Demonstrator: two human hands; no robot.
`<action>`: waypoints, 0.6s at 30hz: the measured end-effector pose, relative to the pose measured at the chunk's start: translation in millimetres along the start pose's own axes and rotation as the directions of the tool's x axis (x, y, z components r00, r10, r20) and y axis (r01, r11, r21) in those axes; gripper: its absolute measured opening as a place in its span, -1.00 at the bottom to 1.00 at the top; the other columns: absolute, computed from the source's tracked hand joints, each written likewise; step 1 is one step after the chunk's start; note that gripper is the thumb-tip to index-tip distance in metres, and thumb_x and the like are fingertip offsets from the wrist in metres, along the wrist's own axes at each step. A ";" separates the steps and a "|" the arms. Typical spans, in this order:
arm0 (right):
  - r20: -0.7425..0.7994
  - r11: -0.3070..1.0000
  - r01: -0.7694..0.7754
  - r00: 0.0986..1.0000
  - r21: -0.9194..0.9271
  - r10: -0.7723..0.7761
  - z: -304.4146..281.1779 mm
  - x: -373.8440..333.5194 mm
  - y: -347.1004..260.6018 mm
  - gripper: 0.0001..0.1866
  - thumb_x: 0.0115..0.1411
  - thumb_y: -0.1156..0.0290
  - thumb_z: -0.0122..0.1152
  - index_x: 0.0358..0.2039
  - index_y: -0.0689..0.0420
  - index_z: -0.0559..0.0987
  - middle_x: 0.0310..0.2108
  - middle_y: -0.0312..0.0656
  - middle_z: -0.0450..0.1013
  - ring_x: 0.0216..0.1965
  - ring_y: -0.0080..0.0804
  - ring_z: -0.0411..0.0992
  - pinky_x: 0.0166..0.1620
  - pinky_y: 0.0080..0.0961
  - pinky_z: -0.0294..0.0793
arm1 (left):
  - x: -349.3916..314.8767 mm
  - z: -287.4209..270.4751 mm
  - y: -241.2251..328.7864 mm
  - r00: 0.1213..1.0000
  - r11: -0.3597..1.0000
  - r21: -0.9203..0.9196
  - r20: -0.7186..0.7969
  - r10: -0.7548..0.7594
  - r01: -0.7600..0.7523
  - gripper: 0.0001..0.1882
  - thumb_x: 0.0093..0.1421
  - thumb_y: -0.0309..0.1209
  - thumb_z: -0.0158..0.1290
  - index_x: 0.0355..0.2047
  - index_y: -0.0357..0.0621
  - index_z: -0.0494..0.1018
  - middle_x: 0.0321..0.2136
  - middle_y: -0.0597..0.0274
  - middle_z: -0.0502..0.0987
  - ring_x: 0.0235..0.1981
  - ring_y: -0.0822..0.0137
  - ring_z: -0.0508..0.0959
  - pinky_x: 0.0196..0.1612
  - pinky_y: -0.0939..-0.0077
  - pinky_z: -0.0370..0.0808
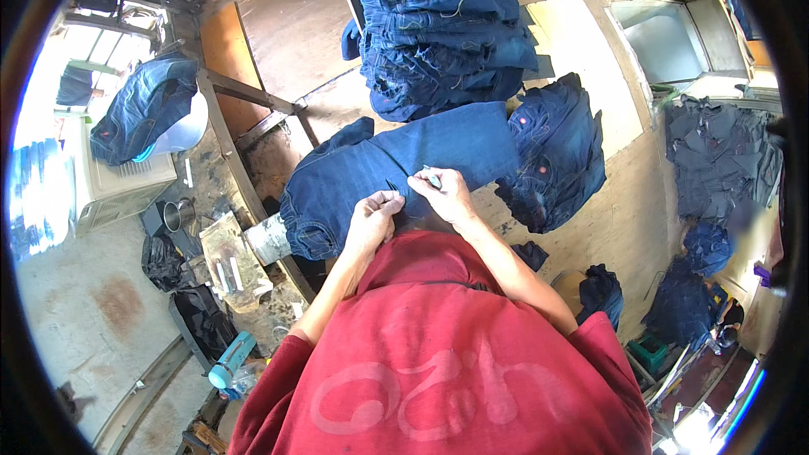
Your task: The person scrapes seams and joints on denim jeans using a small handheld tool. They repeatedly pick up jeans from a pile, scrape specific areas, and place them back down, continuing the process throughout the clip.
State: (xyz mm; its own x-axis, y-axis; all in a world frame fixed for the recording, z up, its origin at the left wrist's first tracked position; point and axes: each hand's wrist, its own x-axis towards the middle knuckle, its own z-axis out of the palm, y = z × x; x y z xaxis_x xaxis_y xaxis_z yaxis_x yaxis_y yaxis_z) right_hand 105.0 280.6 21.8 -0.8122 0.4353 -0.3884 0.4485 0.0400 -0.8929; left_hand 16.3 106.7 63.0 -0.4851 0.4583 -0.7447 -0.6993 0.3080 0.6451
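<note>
A blue denim garment point(455, 145), seemingly jeans, lies stretched crosswise in front of me over a pale cylinder-like support point(269, 240) whose left end sticks out. My left hand point(373, 217) is closed in a pinch at the denim's near edge. Just right of it, my right hand point(448, 196) is closed around a small pale teal tool point(434, 179); its kind cannot be made out. Short dark marks or slits show in the cloth between the hands. Bunched jeans point(556, 152) lie against the right end of the stretched denim.
Beyond my hands rises a tall pile of folded jeans point(442, 25). At the left, more jeans point(147, 109) drape over a white-and-blue tub. A metal mug point(179, 215) and a teal bottle point(232, 360) stand lower left. Dark grey garments point(716, 156) lie at the right.
</note>
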 end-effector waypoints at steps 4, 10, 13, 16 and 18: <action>0.044 1.000 0.010 0.999 0.010 -0.010 -6.2 -5.6 6.0 -0.64 0.33 0.14 0.50 -0.28 0.24 0.75 -0.55 -0.27 0.53 -0.48 -0.62 0.36 -0.38 -0.41 0.39 | -16.2 1.2 -22.1 0.997 0.995 -0.103 -0.070 -0.012 0.005 -0.89 0.52 -0.38 0.07 -0.21 -0.08 0.49 -0.55 0.34 0.47 -0.77 0.57 0.19 -0.69 0.54 0.11; 0.093 0.999 0.034 0.995 -0.006 -0.033 -14.7 -11.9 2.3 -0.64 0.32 0.14 0.49 -0.28 0.26 0.74 -0.53 -0.21 0.56 -0.46 -0.56 0.40 -0.34 -0.37 0.42 | -30.5 4.9 -17.5 0.973 0.946 -0.273 -0.099 -0.209 0.175 -0.94 0.51 -0.43 0.01 -0.13 -0.10 0.46 -0.31 0.15 0.59 -0.78 0.54 0.21 -0.73 0.52 0.07; 0.114 0.997 0.067 0.992 -0.038 -0.062 -18.0 -12.8 -2.1 -0.64 0.32 0.14 0.49 -0.29 0.25 0.74 -0.51 -0.16 0.59 -0.46 -0.51 0.45 -0.33 -0.35 0.46 | -19.4 11.2 -13.9 0.999 0.997 0.068 -0.026 0.030 -0.028 -0.84 0.49 -0.34 0.12 -0.25 -0.11 0.49 -0.53 0.42 0.47 -0.76 0.61 0.18 -0.69 0.54 0.05; 0.123 0.992 0.080 0.990 -0.100 -0.067 -19.8 -13.9 -6.0 -0.66 0.32 0.15 0.48 -0.29 0.23 0.74 -0.50 -0.15 0.63 -0.46 -0.46 0.51 -0.31 -0.35 0.49 | -10.8 12.2 -19.7 0.983 0.965 0.202 -0.038 0.179 -0.168 -0.76 0.47 -0.29 0.18 -0.34 -0.10 0.48 -0.66 0.56 0.33 -0.73 0.64 0.18 -0.65 0.54 0.07; 0.121 0.990 0.078 0.991 -0.118 -0.064 -19.9 -15.3 -8.0 -0.67 0.32 0.15 0.48 -0.29 0.21 0.74 -0.49 -0.16 0.64 -0.46 -0.44 0.53 -0.30 -0.34 0.51 | -12.5 7.7 -26.4 0.987 0.974 0.190 -0.076 0.142 -0.126 -0.78 0.47 -0.30 0.16 -0.32 -0.11 0.47 -0.65 0.52 0.34 -0.73 0.62 0.19 -0.65 0.53 0.09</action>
State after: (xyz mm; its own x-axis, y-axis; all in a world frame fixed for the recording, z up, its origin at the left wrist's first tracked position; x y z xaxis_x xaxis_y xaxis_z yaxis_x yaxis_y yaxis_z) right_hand 121.3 291.6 39.4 -0.8782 0.3201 -0.3553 0.4246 0.1800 -0.8873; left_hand 44.9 99.3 56.6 -0.6182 0.4326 -0.6563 -0.5200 0.4011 0.7541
